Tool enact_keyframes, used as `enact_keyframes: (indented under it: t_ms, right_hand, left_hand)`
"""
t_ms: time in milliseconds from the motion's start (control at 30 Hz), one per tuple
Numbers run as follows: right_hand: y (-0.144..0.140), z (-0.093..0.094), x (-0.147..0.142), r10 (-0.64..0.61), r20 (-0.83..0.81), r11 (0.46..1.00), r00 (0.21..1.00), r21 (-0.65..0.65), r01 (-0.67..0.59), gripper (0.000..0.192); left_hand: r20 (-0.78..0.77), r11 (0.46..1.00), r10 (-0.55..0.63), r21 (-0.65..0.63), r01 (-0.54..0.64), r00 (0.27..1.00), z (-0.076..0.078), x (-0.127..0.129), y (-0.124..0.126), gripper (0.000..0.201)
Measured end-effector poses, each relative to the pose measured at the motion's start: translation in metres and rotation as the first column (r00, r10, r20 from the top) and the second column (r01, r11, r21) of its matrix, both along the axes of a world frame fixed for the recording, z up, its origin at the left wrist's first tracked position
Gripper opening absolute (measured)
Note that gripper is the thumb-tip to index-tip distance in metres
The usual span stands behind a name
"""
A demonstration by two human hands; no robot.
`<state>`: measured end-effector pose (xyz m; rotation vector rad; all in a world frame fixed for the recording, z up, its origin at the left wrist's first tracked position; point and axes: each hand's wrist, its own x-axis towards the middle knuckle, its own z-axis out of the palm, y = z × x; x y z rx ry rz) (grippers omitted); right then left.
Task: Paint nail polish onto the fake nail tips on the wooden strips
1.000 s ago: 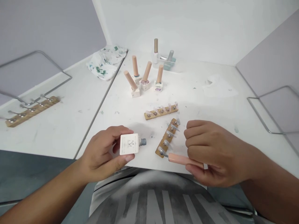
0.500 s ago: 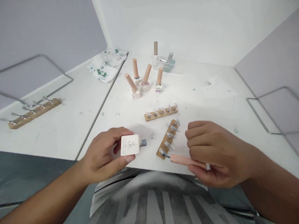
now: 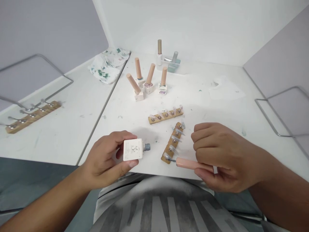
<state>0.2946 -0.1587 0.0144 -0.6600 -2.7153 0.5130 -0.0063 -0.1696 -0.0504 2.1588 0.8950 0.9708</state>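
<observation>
Well apart near table edge (image 3: 156, 172): left fingers (image 3: 125, 166) pinch white bottle (image 3: 132, 149), right fingers (image 3: 205, 154) pinch brush (image 3: 187, 163)

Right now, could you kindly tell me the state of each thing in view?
White square bottle: uncapped, tipped sideways in the left hand.
Peach cylindrical brush cap: off its bottle, in the right hand.
Four peach-capped white bottles: closed, standing.
Near wooden strip: carrying grey glossy nail tips.
Far wooden strip: carrying pinkish nail tips.
White paper towel: crumpled, green-stained.
Clear plastic tray: holding bottles.
</observation>
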Motion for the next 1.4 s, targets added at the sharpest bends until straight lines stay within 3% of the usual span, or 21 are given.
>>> enact_keyframes:
  t_ms: [333, 800, 1000, 1200, 1400]
  right_hand:
    - [0.001, -0.0069, -0.0048, -0.076, -0.054, 0.994, 0.996, 0.075, 0.08, 0.033]
    - [-0.0015, -0.0053, -0.0061, -0.011, -0.041, 1.0, 0.999, 0.018, 0.012, 0.029]
    - [-0.0002, -0.0068, -0.0056, -0.073, -0.053, 0.994, 0.996, 0.078, 0.077, 0.032]
    - [-0.002, -0.0064, -0.0055, -0.015, -0.04, 1.0, 0.999, 0.019, 0.016, 0.03]
    - [-0.0011, -0.0051, -0.0074, -0.035, -0.061, 0.998, 0.998, 0.058, 0.038, 0.031]
  left_hand:
    - [0.018, 1.0, 0.008, -0.002, -0.008, 1.0, 0.0014, 0.0026, 0.0002, 0.036]
    - [0.03, 1.0, -0.007, -0.005, 0.007, 1.0, -0.0002, 0.0014, -0.0002, 0.037]
    - [0.019, 1.0, -0.007, 0.003, 0.007, 1.0, 0.0014, 0.0015, 0.0006, 0.038]
    - [0.025, 1.0, -0.002, 0.007, 0.002, 1.0, -0.0001, 0.0016, 0.0006, 0.037]
    - [0.029, 1.0, -0.019, -0.004, 0.019, 0.999, -0.0025, 0.0007, 0.0004, 0.038]
